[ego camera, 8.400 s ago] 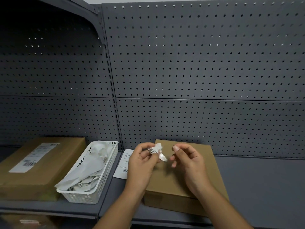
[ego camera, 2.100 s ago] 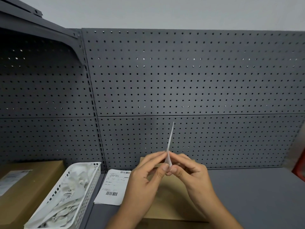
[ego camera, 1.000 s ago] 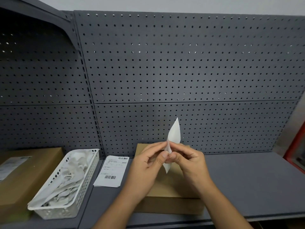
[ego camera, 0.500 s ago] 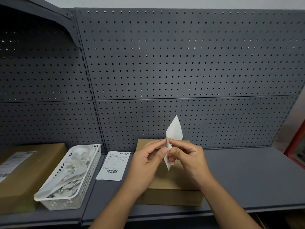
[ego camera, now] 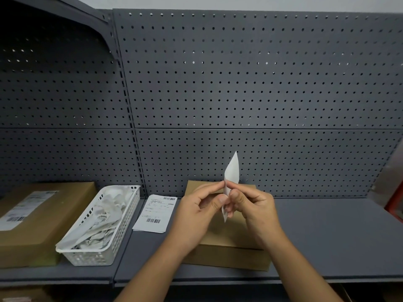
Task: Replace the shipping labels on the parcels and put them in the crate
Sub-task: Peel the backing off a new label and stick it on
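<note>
Pinching label (ego camera: 231, 173) w/ both hands, above parcel (ego camera: 226, 238).

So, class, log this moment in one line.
left hand, right hand: pinch white paper label | brown cardboard parcel: below hands, on grey metal shelf

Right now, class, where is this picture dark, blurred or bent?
Head view: deep shadow under dark grey upper shelf, top left; head view: red object at right edge blurred, white paper label sharp; head view: grey slotted metal upright curves.
</note>
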`<action>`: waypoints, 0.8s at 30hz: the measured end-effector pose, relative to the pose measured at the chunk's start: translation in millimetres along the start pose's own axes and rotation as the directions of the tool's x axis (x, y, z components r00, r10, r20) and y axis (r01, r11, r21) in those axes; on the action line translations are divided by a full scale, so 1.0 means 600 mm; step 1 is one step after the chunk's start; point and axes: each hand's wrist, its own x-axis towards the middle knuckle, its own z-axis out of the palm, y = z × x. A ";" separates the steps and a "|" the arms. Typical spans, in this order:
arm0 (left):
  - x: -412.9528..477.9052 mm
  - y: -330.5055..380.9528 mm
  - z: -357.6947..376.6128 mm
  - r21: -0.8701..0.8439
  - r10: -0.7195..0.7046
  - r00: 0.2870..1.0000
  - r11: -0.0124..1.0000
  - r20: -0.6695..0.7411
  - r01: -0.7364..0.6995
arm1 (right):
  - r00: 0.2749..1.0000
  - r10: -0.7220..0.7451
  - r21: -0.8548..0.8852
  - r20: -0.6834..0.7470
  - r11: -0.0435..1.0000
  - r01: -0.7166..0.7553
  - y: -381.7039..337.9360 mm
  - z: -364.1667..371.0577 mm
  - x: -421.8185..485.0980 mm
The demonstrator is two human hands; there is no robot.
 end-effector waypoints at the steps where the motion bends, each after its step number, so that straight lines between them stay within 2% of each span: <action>1: -0.001 -0.001 0.000 0.001 0.003 1.000 1.000 -0.001 -0.003 | 1.000 0.004 -0.012 0.000 1.000 -0.004 0.001 -0.001 -0.001; 24: -0.005 -0.004 -0.003 0.005 0.033 0.999 0.999 0.012 -0.033 | 0.994 0.108 0.154 0.024 0.982 -0.111 -0.004 0.009 -0.008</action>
